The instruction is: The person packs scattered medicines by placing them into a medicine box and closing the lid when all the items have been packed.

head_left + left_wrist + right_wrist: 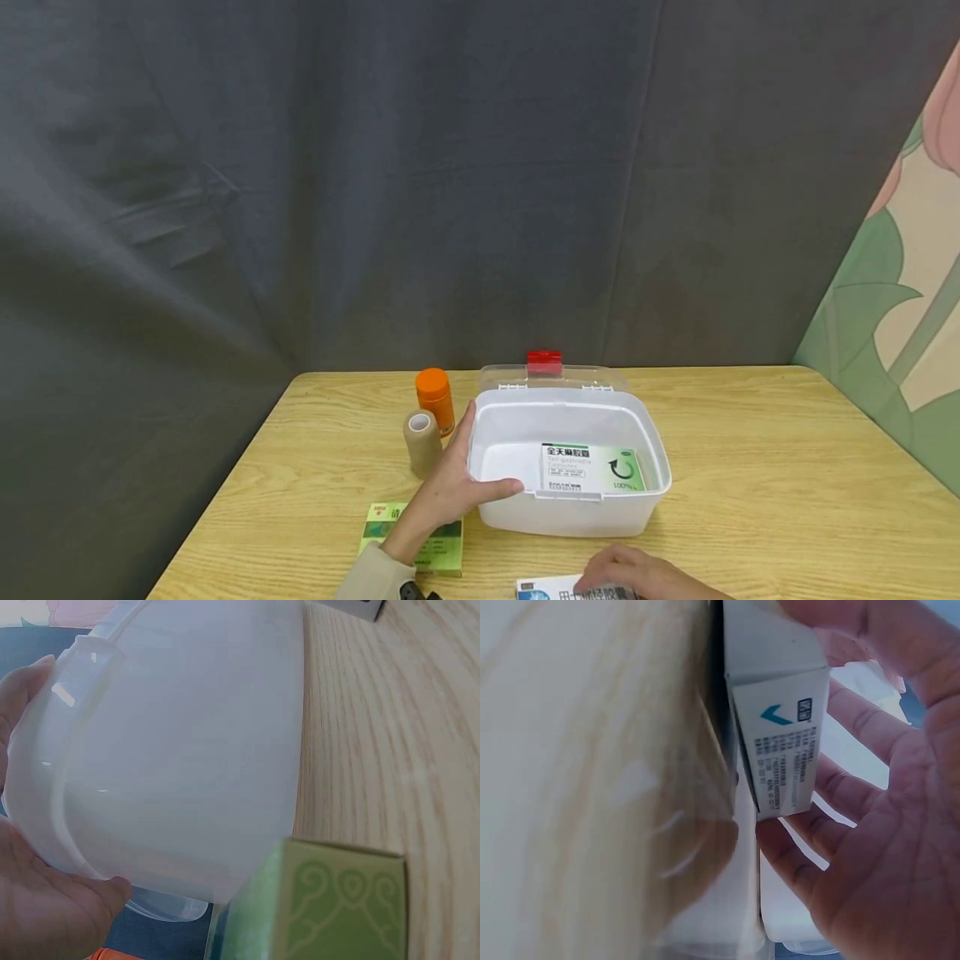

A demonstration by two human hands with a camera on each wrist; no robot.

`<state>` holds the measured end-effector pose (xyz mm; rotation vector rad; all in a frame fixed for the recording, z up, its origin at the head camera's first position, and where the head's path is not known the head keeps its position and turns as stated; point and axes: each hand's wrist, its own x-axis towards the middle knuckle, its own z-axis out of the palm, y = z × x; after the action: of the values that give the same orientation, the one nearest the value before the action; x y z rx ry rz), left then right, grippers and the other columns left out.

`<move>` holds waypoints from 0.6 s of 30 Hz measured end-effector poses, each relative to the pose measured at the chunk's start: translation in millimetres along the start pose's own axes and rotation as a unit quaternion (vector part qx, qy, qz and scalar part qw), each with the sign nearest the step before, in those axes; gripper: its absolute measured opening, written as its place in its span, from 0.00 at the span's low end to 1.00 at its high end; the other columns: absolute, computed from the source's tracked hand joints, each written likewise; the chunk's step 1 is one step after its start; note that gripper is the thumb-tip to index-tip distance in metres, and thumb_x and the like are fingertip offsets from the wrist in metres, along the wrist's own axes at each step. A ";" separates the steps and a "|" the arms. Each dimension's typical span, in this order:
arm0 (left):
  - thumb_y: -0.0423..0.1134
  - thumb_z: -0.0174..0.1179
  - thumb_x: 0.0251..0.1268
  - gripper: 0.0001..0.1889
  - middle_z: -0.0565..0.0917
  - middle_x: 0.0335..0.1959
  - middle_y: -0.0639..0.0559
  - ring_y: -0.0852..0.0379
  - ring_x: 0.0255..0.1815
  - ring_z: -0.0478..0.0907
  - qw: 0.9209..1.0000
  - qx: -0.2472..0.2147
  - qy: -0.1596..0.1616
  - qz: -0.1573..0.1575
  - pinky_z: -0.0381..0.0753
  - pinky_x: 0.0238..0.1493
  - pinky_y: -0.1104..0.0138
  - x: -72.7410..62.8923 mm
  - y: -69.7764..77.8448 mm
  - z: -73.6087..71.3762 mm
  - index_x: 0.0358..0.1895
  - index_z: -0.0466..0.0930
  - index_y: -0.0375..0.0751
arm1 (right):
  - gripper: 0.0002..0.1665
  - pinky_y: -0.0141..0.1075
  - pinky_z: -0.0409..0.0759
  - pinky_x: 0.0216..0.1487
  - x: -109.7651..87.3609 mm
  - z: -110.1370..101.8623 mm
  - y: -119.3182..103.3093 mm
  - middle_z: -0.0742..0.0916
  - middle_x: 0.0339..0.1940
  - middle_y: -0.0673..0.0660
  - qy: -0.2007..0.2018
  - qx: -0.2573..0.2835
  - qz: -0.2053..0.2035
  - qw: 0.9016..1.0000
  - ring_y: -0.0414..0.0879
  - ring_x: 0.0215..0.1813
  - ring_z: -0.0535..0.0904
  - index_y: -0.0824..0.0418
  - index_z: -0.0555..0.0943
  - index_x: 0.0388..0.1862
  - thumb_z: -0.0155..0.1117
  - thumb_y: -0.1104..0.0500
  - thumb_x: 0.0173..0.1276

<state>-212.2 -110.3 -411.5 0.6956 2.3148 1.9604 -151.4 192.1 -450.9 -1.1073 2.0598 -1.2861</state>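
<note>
My left hand (448, 490) holds a corner of a white plastic storage box (562, 515), thumb over the front rim and fingers along the left side. Its transparent lid (577, 377), with a red latch (544, 362), is folded back behind it. Inside the storage box lies a white and green capsule box (592, 468). On the table in front, my right hand (637, 571) grips a white and blue medicine box (547, 588); the right wrist view shows its printed end flap (784, 742) between thumb and fingers. The lower part of that medicine box falls outside the head view.
Under the left forearm lies a green medicine box (442, 550), partly hidden. A tan bandage roll (424, 450) and an orange bottle (437, 402) stand left of the storage box. A dark curtain (465, 183) hangs behind the wooden table (765, 475).
</note>
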 end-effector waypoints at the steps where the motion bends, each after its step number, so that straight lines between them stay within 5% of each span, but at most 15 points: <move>1: 0.42 0.77 0.47 0.63 0.65 0.66 0.35 0.33 0.58 0.68 1.000 -0.001 0.000 0.000 0.69 0.60 0.44 0.1 0.3 0.0 0.78 0.35 0.44 | 0.18 0.29 0.72 0.51 0.1 -0.3 0.3 0.77 0.54 0.44 0.001 0.005 0.000 1.000 0.36 0.53 0.72 0.50 0.79 0.58 0.62 0.58 0.70; 18: 0.43 0.77 0.48 0.63 0.65 0.66 0.35 0.33 0.58 0.68 1.000 0.000 -0.002 0.006 0.68 0.60 0.42 0.7 -2.4 -0.1 0.78 0.35 0.44 | 0.18 0.29 0.74 0.47 0.4 -1.0 -3.5 0.78 0.53 0.44 0.042 -0.083 -0.063 0.994 0.35 0.52 0.72 0.49 0.81 0.55 0.68 0.59 0.66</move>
<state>-213.6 -110.4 -413.6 0.7146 2.3134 1.9641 -151.0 191.4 -447.3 -1.2959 2.2245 -1.2577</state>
